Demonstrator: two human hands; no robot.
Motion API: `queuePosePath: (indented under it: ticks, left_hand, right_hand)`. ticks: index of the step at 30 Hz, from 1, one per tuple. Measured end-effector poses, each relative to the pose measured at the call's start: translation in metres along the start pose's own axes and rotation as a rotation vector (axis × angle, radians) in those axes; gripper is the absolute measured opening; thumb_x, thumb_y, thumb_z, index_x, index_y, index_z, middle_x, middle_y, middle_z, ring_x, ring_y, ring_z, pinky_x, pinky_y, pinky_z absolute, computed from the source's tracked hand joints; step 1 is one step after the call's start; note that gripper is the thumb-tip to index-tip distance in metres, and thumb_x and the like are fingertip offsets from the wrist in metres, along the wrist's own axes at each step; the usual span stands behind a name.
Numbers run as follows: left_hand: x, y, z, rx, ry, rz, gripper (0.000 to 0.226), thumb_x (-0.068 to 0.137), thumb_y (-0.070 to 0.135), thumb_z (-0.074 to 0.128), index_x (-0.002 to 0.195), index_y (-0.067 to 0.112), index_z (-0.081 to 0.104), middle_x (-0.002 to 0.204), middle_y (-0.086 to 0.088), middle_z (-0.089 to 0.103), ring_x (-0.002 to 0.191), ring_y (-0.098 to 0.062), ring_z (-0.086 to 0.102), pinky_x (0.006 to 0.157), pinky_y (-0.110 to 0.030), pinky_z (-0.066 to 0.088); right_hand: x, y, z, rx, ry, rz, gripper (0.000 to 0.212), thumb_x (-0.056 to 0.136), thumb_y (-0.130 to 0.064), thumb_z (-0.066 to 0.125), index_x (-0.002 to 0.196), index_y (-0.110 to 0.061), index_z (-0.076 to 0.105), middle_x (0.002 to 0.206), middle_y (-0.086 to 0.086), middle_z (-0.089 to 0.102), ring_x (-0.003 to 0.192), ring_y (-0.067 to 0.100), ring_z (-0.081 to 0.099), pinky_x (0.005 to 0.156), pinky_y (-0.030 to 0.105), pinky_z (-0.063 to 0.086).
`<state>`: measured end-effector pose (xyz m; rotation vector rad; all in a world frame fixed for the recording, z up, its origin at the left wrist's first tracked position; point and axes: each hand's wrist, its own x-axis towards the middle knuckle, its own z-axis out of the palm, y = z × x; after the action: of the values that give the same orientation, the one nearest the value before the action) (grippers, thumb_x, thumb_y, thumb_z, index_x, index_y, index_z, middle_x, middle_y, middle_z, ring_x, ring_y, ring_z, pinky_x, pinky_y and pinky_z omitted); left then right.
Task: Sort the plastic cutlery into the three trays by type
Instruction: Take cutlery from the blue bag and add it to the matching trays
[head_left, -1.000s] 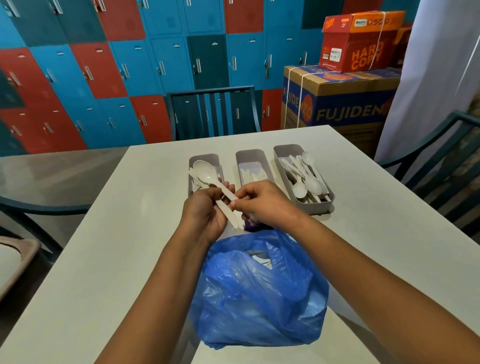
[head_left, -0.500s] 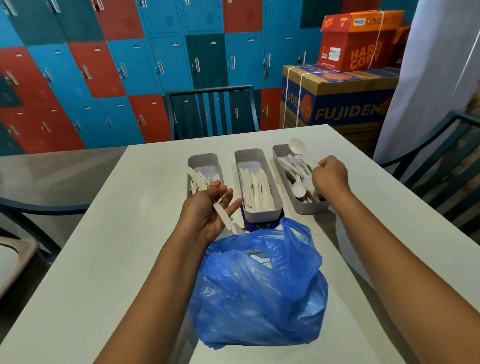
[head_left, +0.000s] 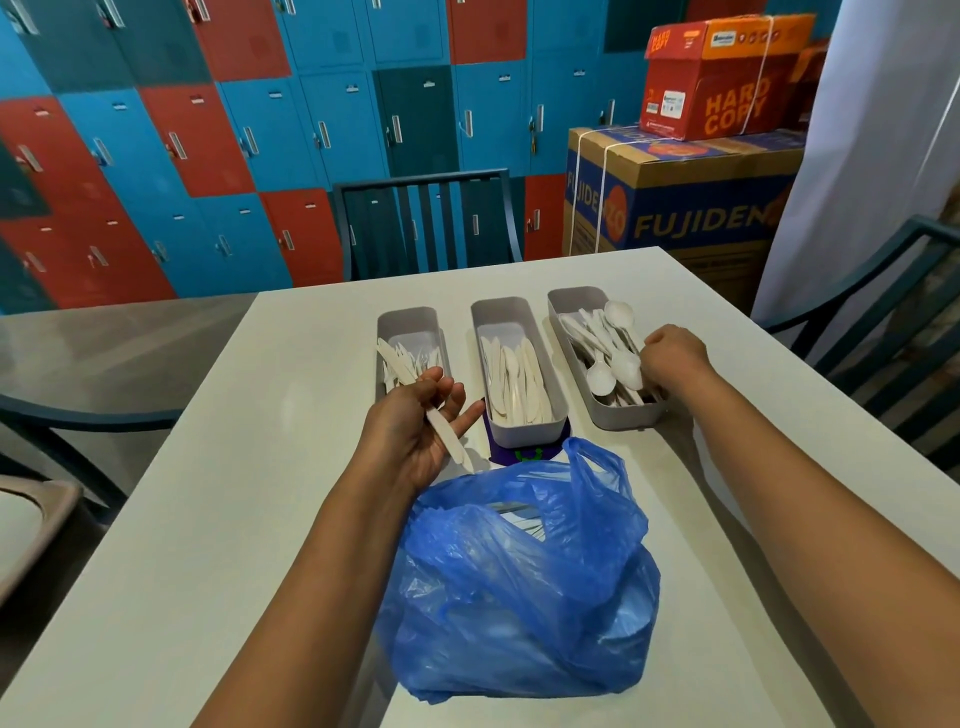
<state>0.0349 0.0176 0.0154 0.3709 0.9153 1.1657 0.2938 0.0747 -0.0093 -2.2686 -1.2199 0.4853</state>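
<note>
Three grey trays stand side by side on the white table (head_left: 260, 467). The left tray (head_left: 410, 318) holds forks, the middle tray (head_left: 503, 307) knives, the right tray (head_left: 575, 297) spoons. My left hand (head_left: 410, 431) is palm-up in front of the left tray and holds a white plastic knife (head_left: 449, 436) across its fingers, the outer fingers spread. My right hand (head_left: 672, 358) is at the right tray's near end, fingers curled on the handle of a white spoon (head_left: 619, 315) whose bowl lies over the tray. A blue plastic bag (head_left: 519, 571) with more cutlery sits in front of me.
A purple object (head_left: 524, 456) pokes out under the middle tray. A dark chair (head_left: 426, 218) stands behind the table, another chair (head_left: 883, 291) at the right. Stacked cardboard boxes (head_left: 685, 197) and coloured lockers (head_left: 234, 130) fill the back. The table's left edge is near.
My right hand took the spoon from my left hand, carried it right and has lowered it onto the right tray. My left hand stayed put with the knife.
</note>
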Motion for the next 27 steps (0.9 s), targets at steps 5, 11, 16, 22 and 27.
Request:
queuePosePath:
  ticks: [5,11,16,22,27]
  left_hand:
    - [0.000,0.000,0.000,-0.001,0.000,0.003,0.021,0.099,0.007,0.041,0.116,0.006,0.054,0.076,-0.005,0.052,0.064,-0.012,0.056,0.052,-0.034,0.058]
    - [0.001,-0.001,0.000,0.006,-0.001,-0.002,0.020,0.099,0.008,0.042,0.115,0.005,0.054,0.076,-0.006,0.053,0.064,-0.013,0.055,0.052,-0.032,0.059]
    - [0.000,-0.001,0.000,0.001,0.000,-0.023,0.011,0.097,0.008,0.045,0.097,0.006,0.056,0.070,-0.005,0.052,0.063,-0.013,0.054,0.050,-0.031,0.058]
    - [-0.004,0.000,0.004,-0.018,-0.034,0.028,0.016,0.097,0.010,0.043,0.091,0.005,0.057,0.071,-0.006,0.054,0.066,-0.015,0.057,0.069,-0.033,0.056]
    - [-0.002,-0.002,0.007,0.016,-0.104,0.098,0.019,0.101,0.013,0.036,0.104,0.011,0.055,0.078,-0.003,0.060,0.075,-0.016,0.064,0.072,-0.031,0.055]
  right_hand:
    - [0.001,0.002,-0.002,-0.035,-0.008,-0.019,0.029,0.093,-0.001,0.047,0.121,0.001,0.056,0.125,0.020,0.056,0.113,0.034,0.053,0.093,0.037,0.047]
    - [0.006,0.007,-0.001,0.031,-0.032,0.003,0.044,0.090,0.006,0.046,0.131,-0.008,0.053,0.138,0.014,0.049,0.122,0.033,0.048,0.102,0.040,0.045]
    - [0.006,0.011,-0.002,0.034,-0.030,-0.010,0.045,0.091,0.006,0.042,0.132,-0.009,0.054,0.140,0.013,0.048,0.124,0.033,0.046,0.100,0.039,0.046]
    - [-0.019,-0.012,-0.010,0.279,0.135,-0.125,0.032,0.093,-0.006,0.051,0.124,-0.012,0.057,0.125,0.013,0.056,0.103,0.028,0.056,0.071,0.025,0.046]
    - [-0.089,-0.058,0.003,0.319,-0.262,-0.478,0.014,0.093,-0.020,0.054,0.093,-0.018,0.068,0.089,-0.004,0.064,0.082,0.010,0.055,0.068,0.020,0.042]
